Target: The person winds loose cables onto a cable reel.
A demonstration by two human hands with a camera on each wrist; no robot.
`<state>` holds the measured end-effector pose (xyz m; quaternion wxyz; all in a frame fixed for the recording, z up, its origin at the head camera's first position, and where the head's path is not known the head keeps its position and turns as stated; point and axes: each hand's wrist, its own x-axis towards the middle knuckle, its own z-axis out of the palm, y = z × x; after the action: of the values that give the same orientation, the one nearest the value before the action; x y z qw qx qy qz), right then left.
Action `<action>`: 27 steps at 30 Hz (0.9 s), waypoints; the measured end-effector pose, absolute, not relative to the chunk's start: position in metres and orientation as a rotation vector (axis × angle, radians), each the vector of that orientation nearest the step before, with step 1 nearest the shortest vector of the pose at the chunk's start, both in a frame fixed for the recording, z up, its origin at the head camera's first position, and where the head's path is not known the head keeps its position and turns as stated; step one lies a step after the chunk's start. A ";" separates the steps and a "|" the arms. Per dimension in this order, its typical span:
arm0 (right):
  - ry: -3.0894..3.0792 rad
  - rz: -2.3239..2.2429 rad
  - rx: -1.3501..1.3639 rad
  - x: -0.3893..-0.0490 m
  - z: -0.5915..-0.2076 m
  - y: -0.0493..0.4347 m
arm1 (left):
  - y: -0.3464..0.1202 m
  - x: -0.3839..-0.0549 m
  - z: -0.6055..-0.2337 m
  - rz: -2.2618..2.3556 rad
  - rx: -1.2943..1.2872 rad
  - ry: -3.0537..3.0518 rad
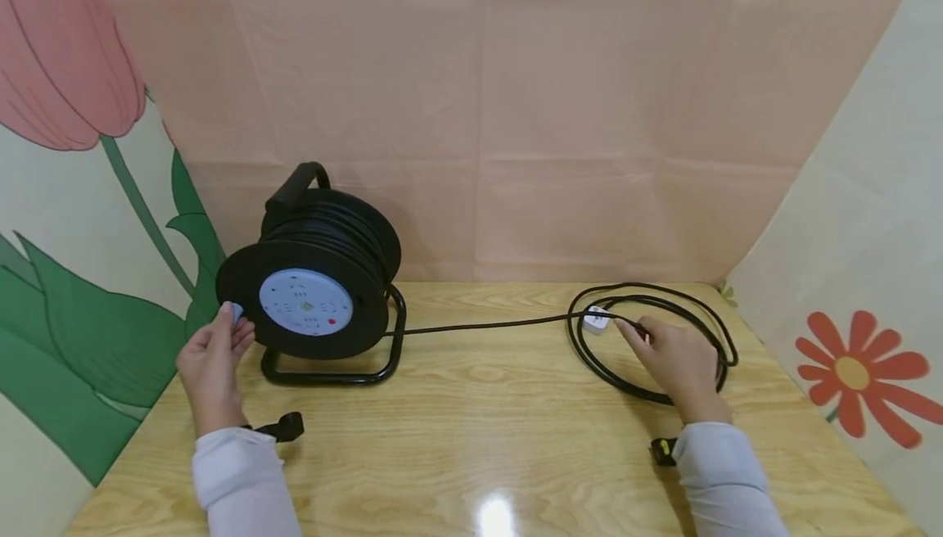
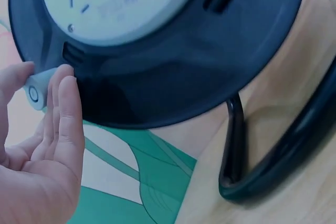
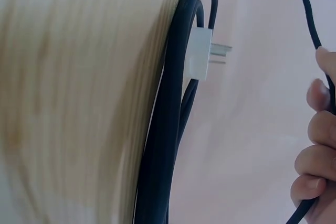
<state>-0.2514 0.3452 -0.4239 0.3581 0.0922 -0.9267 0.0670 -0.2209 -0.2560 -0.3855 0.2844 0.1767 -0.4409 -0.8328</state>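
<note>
A black cable reel (image 1: 291, 342) with a round white socket panel (image 1: 306, 301) stands on its tubular frame (image 1: 324, 377) at the left. At the flange's left edge, my left hand (image 1: 214, 365) pinches the pale grey winding knob (image 2: 38, 88) between thumb and fingers. Black cable (image 1: 486, 325) runs taut from the reel across to my right hand (image 1: 679, 361), which grips it just above the table. Under and around that hand lie loose cable loops (image 1: 629, 390). A white plug (image 1: 595, 320) sits inside them, its metal prongs (image 3: 220, 51) showing in the right wrist view.
The wooden table (image 1: 471, 430) ends at a pink backdrop (image 1: 516, 128). Flower-printed panels flank it, with a tulip (image 1: 66, 54) at left and a red flower (image 1: 852, 373) at right. The reel's carrying handle (image 1: 295, 185) rises at the top.
</note>
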 end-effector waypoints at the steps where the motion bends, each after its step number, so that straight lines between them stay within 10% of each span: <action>1: -2.376 0.165 0.258 -0.252 -0.423 0.344 | -0.256 -0.221 -0.384 -2.225 0.460 -1.169; 27: -2.789 0.305 0.295 -0.251 -0.420 0.329 | -0.245 -0.217 -0.364 -2.116 0.321 -1.233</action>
<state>-0.2505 0.3290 -0.4199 0.1594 0.1031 -0.9760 0.1068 -0.2173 -0.2445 -0.3638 0.3298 0.1226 -0.4712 -0.8088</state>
